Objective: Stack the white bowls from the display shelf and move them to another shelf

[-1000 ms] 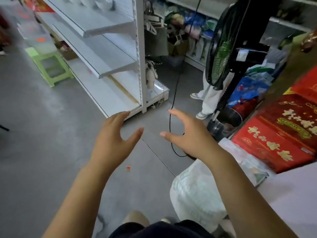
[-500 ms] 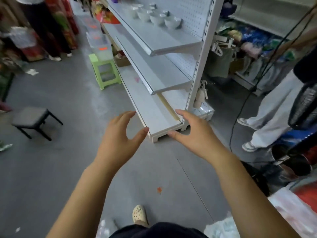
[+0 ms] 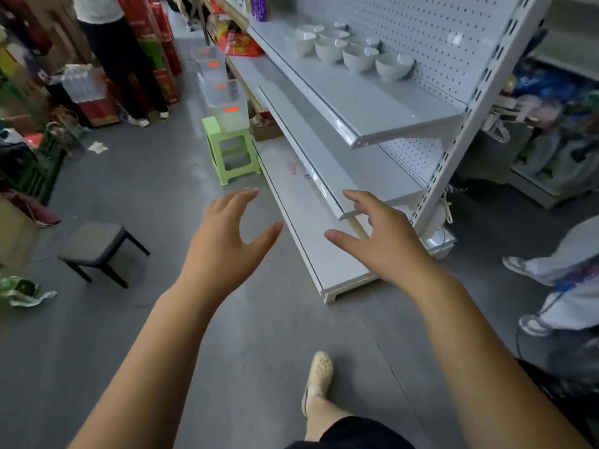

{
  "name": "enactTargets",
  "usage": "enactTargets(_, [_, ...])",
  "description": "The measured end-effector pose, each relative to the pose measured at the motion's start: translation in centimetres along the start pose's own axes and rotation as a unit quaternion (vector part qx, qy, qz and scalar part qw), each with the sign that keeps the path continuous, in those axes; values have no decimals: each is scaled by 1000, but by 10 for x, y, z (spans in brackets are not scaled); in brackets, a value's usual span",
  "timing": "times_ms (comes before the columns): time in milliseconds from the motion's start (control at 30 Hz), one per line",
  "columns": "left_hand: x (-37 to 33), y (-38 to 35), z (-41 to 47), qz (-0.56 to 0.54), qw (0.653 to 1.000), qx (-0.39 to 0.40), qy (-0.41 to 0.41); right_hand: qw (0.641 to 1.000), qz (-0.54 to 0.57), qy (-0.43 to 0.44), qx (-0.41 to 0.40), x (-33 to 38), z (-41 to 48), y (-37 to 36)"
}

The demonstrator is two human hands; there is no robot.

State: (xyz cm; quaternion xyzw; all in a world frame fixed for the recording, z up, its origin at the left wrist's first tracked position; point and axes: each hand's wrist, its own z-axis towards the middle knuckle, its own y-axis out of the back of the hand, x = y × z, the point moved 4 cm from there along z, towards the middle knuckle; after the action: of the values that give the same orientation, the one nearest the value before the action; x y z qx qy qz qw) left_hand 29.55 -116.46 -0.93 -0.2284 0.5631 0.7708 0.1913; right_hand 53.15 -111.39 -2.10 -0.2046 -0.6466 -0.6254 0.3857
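Several white bowls (image 3: 358, 55) stand in rows on the upper shelf (image 3: 385, 108) of a white pegboard display rack, at the upper right. Below it run a bare middle shelf (image 3: 327, 163) and a bottom shelf (image 3: 311, 241). My left hand (image 3: 223, 244) and my right hand (image 3: 385, 241) are stretched out in front of me over the floor, fingers spread and relaxed, holding nothing. Both hands are well below and short of the bowls. My right hand overlaps the end of the bottom shelf in the view.
A green plastic stool (image 3: 230, 147) with stacked clear bins (image 3: 223, 95) stands by the rack. A low dark stool (image 3: 97, 247) sits on the floor to the left. One person stands at the far left (image 3: 120, 56), another at the right edge (image 3: 557, 280).
The view has swung left and up: the fan and red boxes have left the frame, and the rack with the bowls has come closer. Both hands stay raised and empty.
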Motion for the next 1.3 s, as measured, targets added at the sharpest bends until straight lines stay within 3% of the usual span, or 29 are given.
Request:
enactTargets(467, [39, -48, 259, -19, 999, -12, -24, 999, 14, 8, -46, -18, 262, 27])
enactTargets(833, [73, -92, 412, -45, 997, 23, -53, 997, -3, -58, -50, -41, 396, 16])
enactTargets(1067, [99, -106, 541, -72, 987, 68, -125, 984, 19, -114, -132, -39, 476, 6])
enactTargets(1300, [106, -123, 652, -84, 965, 156, -191, 950, 34, -195, -241, -37, 528, -1])
